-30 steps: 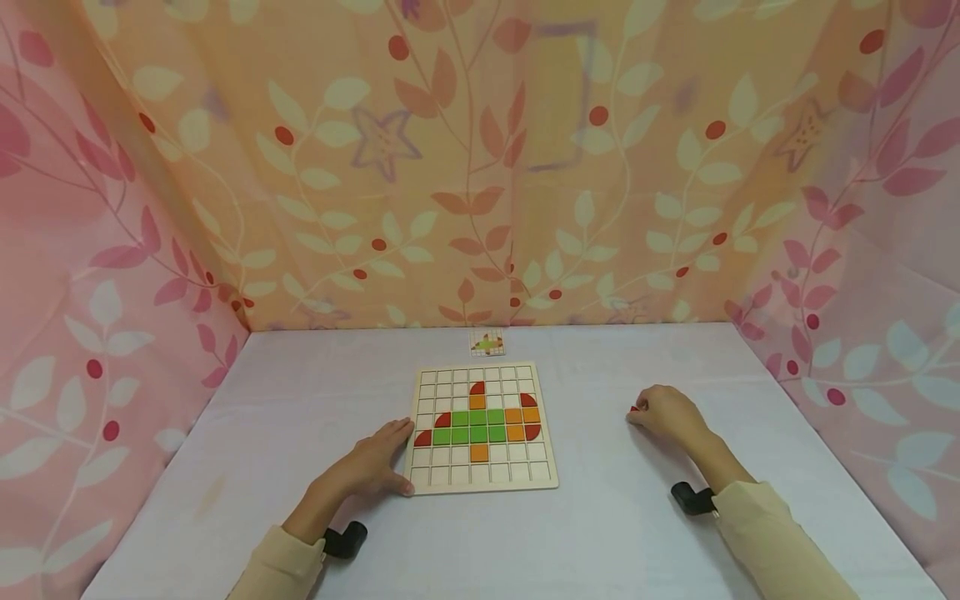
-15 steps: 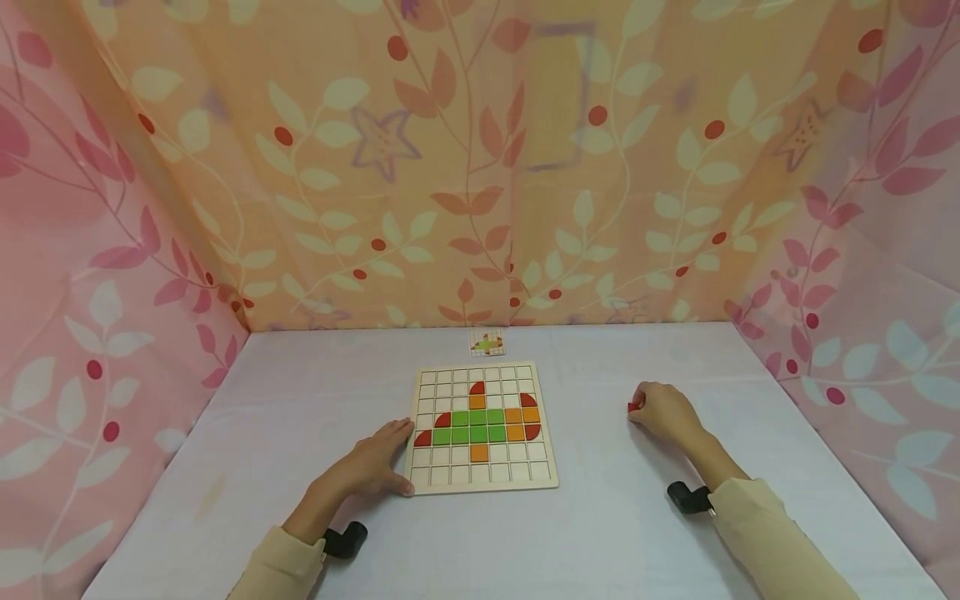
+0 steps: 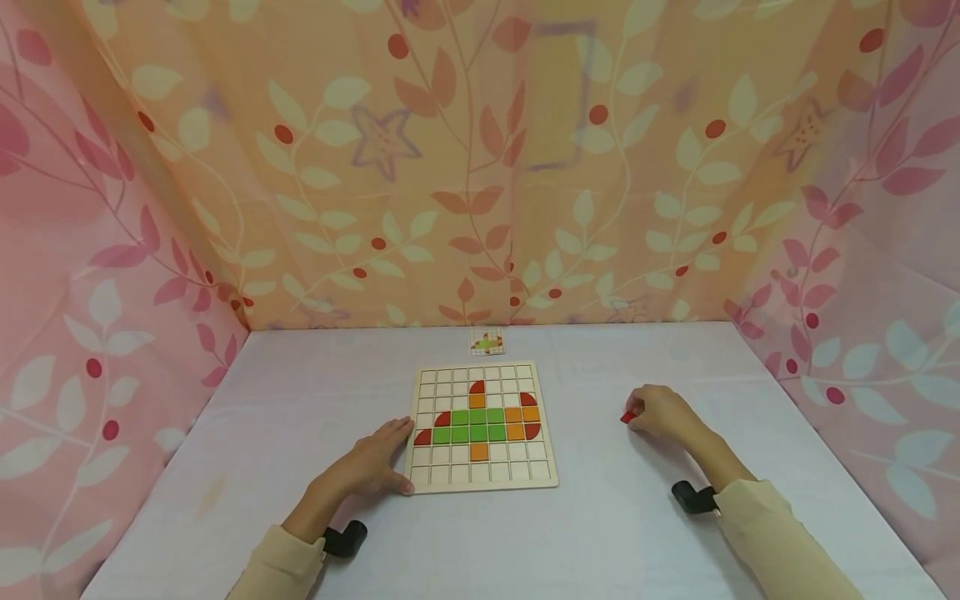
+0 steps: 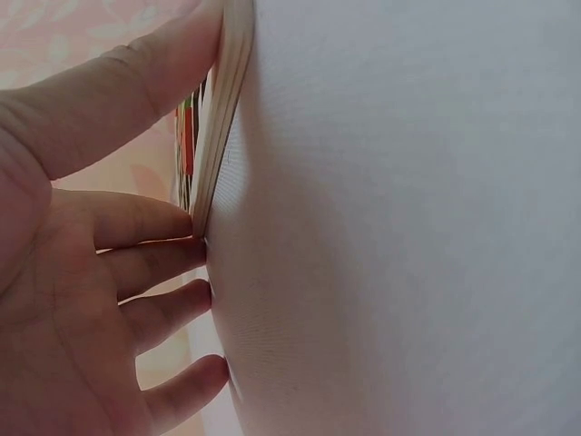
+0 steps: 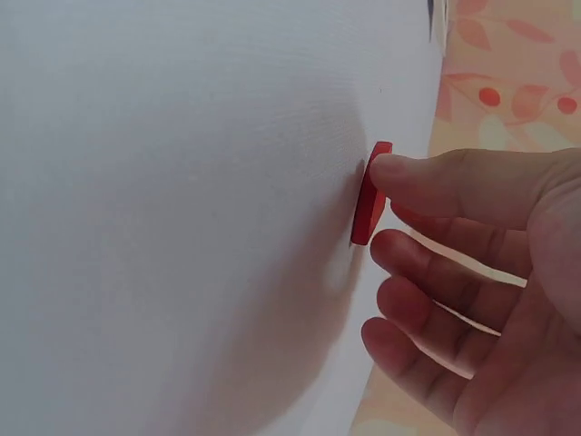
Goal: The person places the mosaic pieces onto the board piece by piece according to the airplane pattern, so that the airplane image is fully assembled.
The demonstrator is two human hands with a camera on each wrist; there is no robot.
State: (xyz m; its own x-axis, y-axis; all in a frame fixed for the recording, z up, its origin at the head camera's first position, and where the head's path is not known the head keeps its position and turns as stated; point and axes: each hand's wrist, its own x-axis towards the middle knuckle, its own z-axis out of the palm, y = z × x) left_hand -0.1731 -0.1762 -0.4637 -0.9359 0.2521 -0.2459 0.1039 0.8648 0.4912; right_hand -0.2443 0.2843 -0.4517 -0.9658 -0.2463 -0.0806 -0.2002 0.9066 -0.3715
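Note:
A square wooden grid board (image 3: 482, 475) lies on the table, with green and orange squares and red quarter-round tiles set in its cells. My left hand (image 3: 375, 460) rests against the board's left edge, thumb near the front corner and fingers stretched along the side. In the left wrist view the fingertips (image 4: 186, 222) meet the board's side. Right of the board, my right hand (image 3: 662, 414) pinches a small red tile (image 5: 370, 195) between thumb and fingers, close over the tablecloth. Part of the tile is hidden behind the thumb.
A small pattern card (image 3: 487, 342) lies behind the board, showing a similar coloured figure on a grid. Patterned fabric (image 3: 480, 167) hangs at the back and both sides of the white table (image 3: 315, 375). Each wrist wears a black camera mount (image 3: 693, 498).
The red tile has turned and shows more beyond my right fingertips, which have shifted slightly to the left. My left hand and the board have stayed in place.

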